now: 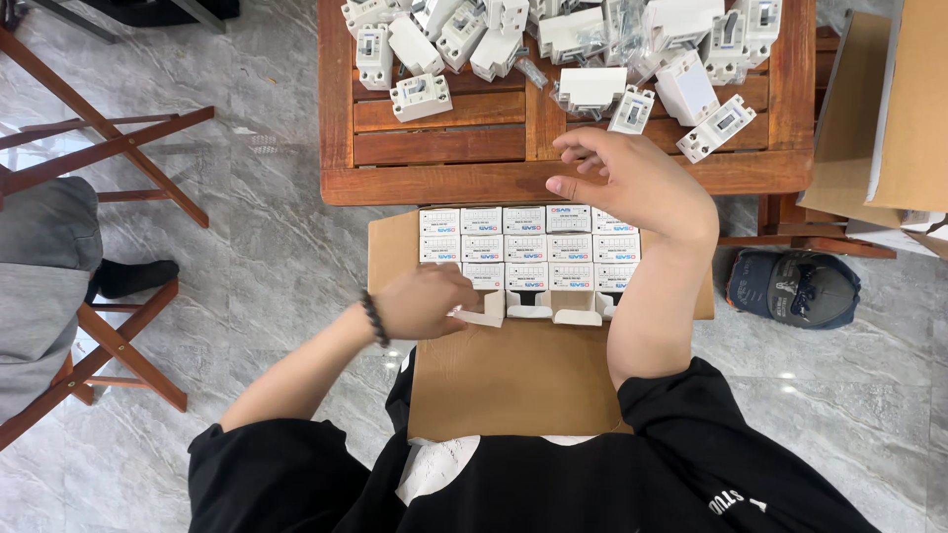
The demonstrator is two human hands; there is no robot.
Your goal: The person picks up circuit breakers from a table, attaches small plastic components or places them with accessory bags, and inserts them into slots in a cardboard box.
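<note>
Marble floor [267, 257] fills the frame, and across the top sits the wooden table [434, 183], its slats heaped with loose white breakers [592, 39]. Below it, centre frame, the carton [513, 385] lies on the person's lap, flap folded toward the body, rows of small white boxes [528, 247] packed tight along its far side. A folding chair [109, 148] stands at left, a cap [795, 288] on the floor at right, more cartons [889, 109] at upper right.

Left hand [427, 301], beaded bracelet [374, 318] on the wrist, is curled at the front row's left end, fingers pinching an open box flap [486, 316]. Right hand [637, 178] hovers at the table edge above the carton, fingers half bent; whether it holds anything, I cannot tell.

Done well, I'd say: keep the left flap pinned flat, seat each box square against its neighbours, and fill left to right so the row stays level
</note>
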